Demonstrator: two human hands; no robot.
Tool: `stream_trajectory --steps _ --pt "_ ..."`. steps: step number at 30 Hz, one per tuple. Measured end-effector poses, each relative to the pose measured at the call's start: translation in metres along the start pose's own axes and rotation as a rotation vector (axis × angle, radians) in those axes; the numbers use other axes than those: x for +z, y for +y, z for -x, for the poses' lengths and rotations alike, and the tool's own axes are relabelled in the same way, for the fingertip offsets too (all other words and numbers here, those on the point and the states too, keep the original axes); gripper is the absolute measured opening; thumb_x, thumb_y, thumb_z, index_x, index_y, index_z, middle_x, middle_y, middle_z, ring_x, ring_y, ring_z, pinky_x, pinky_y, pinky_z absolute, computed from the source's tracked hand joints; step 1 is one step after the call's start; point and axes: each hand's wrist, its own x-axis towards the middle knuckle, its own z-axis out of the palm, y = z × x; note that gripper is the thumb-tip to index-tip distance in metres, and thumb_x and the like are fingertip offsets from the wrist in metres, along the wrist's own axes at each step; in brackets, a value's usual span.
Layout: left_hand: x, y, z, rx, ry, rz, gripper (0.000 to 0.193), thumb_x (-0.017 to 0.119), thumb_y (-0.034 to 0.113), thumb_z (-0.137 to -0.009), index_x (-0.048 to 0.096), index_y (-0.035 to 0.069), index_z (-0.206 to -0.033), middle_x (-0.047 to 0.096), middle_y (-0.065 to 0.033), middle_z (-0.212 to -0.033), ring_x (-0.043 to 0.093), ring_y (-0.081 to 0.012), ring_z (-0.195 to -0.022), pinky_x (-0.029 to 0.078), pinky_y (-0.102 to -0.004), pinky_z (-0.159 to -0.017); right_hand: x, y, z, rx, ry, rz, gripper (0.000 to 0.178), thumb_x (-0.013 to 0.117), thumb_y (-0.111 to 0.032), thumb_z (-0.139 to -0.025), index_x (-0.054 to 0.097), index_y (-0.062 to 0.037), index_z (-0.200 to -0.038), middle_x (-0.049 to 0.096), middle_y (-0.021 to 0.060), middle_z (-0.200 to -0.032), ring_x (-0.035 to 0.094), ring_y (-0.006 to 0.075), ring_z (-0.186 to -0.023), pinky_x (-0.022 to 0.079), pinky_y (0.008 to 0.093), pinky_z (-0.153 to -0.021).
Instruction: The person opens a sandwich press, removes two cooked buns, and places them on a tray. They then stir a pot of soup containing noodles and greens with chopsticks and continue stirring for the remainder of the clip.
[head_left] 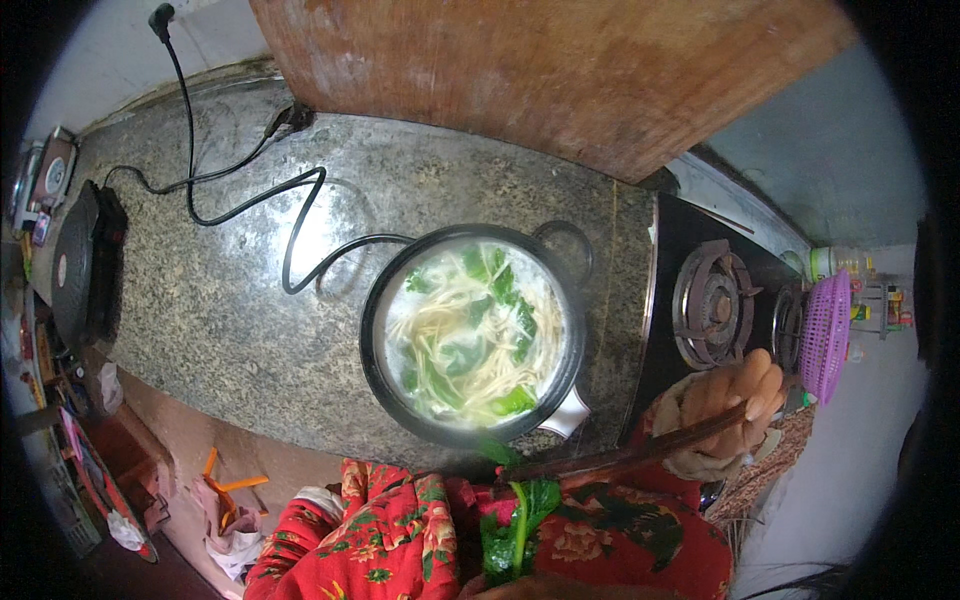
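Note:
My right hand (738, 400) closes around a pair of dark chopsticks (640, 445), right of the pot and near the stove. Their tips point left, and a wet green leafy vegetable (520, 515) hangs there, close to my red flowered clothing. Beige cloth (690, 455) lies around the right wrist. A black electric pot (372, 375) with a pale handle (566, 416) stands on the counter before me. Pale noodles (430, 345) and green leaves (520, 325) lie in its cloudy broth. My left hand does not show; only a red flowered sleeve (300, 535) appears at lower left.
A black cord (305, 225) loops over the speckled counter (240, 310) behind the pot. A gas burner (716, 305) and a purple basket (826, 335) are at right. A wooden board (540, 70) rises at the back. At left stands a black round appliance (80, 265).

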Motion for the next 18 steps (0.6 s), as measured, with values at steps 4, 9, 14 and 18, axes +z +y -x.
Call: stream_trajectory --steps 4,9,14,18 --pt "0.001 0.000 -0.002 -0.001 -0.003 -0.002 0.026 0.051 0.026 -0.077 0.061 0.009 -0.095 0.058 -0.0162 -0.093 0.058 -0.0276 -0.084 0.048 -0.0378 -0.069 -0.003 -0.001 0.007 0.013 0.075 0.019 0.020 0.035 -0.019 -0.091 0.040 -0.0038 -0.079 0.040 0.0085 -0.072 0.042 0.0179 -0.034 0.042 0.0259 -0.029" --pt "-0.002 0.001 -0.010 0.000 0.013 -0.002 0.026 0.050 0.026 -0.078 0.061 0.010 -0.096 0.058 -0.0161 -0.095 0.058 -0.0274 -0.085 0.048 -0.0379 -0.069 -0.005 -0.002 0.012 0.033 0.098 -0.032 0.024 0.032 -0.022 -0.092 0.041 -0.0045 -0.078 0.040 0.0082 -0.069 0.039 0.0162 -0.032 0.038 0.0262 -0.026" --pt "-0.005 0.001 -0.018 -0.012 0.009 -0.012 0.027 0.049 0.026 -0.078 0.060 0.010 -0.097 0.058 -0.0160 -0.096 0.058 -0.0272 -0.086 0.048 -0.0380 -0.070 -0.003 0.006 0.005 0.030 -0.014 -0.257 0.023 0.033 -0.021 -0.092 0.041 -0.0040 -0.078 0.042 0.0095 -0.070 0.042 0.0170 -0.034 0.039 0.0285 -0.029" --pt "-0.005 -0.001 -0.024 -0.019 -0.001 -0.027 0.028 0.049 0.026 -0.078 0.060 0.010 -0.098 0.058 -0.0160 -0.098 0.057 -0.0270 -0.087 0.048 -0.0381 -0.070 0.003 0.011 0.000 0.216 -0.096 -0.517 0.021 0.032 -0.017 -0.091 0.039 -0.0015 -0.078 0.041 0.0118 -0.073 0.044 0.0167 -0.035 0.040 0.0278 -0.028"
